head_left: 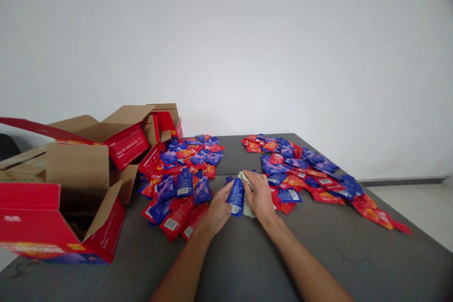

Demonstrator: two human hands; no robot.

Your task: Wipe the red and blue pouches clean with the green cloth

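Note:
My left hand (218,207) has its fingers closed on the left edge of a blue packet (236,197), which is held up with a white barcode label towards me. Close on its right, my right hand (259,194) grips a pale crumpled cloth (248,207) against the packet's right side. Part of the cloth hangs below my right fingers. Red and blue packets (184,183) lie heaped to the left of my left hand. Another spread of such packets (293,174) lies beyond and to the right of my right hand.
Open red cardboard boxes with brown flaps stand along the left, the nearest one (31,226) at the front left and others (129,144) behind it. The dark grey table (233,264) reaches towards a white wall (240,47).

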